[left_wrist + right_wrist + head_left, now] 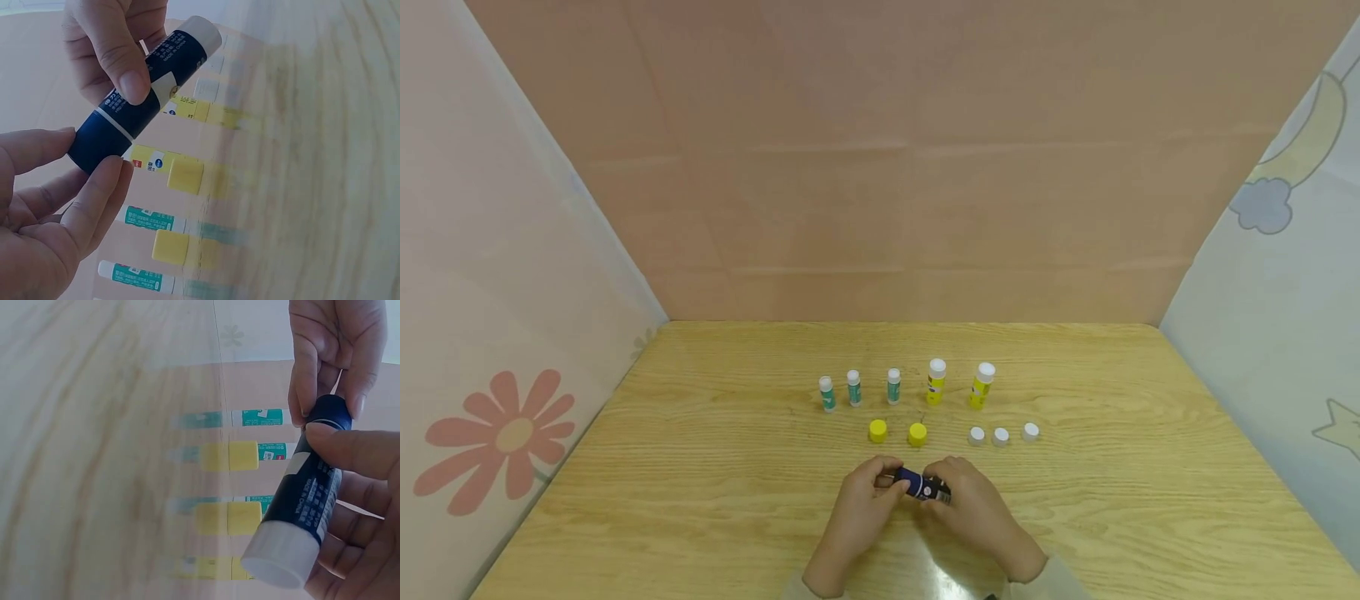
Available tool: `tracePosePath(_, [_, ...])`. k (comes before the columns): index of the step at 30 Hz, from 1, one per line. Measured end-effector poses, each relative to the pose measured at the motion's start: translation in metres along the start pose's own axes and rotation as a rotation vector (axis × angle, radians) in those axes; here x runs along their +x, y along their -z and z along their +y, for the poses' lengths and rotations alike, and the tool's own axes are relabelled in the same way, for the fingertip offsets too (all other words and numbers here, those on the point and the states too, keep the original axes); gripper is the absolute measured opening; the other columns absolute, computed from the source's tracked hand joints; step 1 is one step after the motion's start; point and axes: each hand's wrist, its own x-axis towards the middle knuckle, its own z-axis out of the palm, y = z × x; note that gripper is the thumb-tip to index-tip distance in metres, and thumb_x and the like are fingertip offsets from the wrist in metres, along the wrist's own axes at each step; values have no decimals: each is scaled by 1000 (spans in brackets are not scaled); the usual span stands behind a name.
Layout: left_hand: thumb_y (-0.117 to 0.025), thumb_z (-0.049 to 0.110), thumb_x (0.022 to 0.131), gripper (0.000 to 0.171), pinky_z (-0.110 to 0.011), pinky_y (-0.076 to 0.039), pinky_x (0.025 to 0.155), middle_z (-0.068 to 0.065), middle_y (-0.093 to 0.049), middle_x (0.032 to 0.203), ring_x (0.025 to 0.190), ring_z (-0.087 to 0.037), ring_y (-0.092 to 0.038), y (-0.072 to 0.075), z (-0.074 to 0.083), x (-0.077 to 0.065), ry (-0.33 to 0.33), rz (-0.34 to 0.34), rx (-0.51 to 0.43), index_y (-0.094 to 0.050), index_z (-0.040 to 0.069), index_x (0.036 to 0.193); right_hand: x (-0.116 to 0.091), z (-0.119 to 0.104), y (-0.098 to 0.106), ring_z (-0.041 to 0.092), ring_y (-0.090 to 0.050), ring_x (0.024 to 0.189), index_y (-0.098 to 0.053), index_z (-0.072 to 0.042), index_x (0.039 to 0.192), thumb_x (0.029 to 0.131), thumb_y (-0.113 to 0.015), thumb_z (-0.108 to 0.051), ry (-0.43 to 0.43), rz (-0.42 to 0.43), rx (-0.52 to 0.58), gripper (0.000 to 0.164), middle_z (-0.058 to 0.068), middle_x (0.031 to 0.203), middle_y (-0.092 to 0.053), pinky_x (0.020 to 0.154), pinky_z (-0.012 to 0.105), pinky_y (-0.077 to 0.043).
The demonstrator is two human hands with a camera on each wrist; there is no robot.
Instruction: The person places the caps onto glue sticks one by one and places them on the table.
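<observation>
Both hands hold a navy glue stick low over the table, tilted across the front. My left hand pinches its plain navy cap between thumb and fingertips. The labelled body is gripped by my right hand, thumb on one side and fingers curled behind. A thin pale line rings the stick where cap and body meet. At the far end of the body, a white base sticks out past the right hand.
Behind the hands, yellow caps and white caps lie in a row. Farther back stand green-labelled glue sticks and yellow glue sticks with white tops. Pale printed panels flank the wooden table.
</observation>
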Motion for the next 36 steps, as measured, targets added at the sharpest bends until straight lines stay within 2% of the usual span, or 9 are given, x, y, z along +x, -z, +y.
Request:
tracePosePath(14, [-60, 10, 81, 18, -18, -46, 64, -8, -57, 95, 81, -18, -57, 0, -2, 1, -9, 23, 16, -57, 0, 96, 0, 2, 2, 9, -49, 73, -60, -8, 87, 69, -70, -16, -85, -27, 0, 22, -3, 84, -55, 62, 25, -44])
tracePosePath(25, [-59, 11, 82, 21, -18, -46, 66, -11, -57, 96, 83, -19, -57, 1, -2, 1, -12, 19, 29, -56, -3, 98, 0, 6, 4, 6, -44, 64, -59, -9, 82, 69, -69, -16, -102, -76, -18, 18, -7, 74, -51, 54, 21, -39])
tracePosePath(36, [-57, 12, 83, 21, -19, -46, 65, -11, -58, 95, 82, -16, -56, 3, -2, 2, -5, 3, 50, -56, -2, 98, -3, 12, 7, 7, -42, 61, -57, -10, 78, 68, -70, -16, -174, -96, -61, 17, -7, 70, -48, 53, 23, -36])
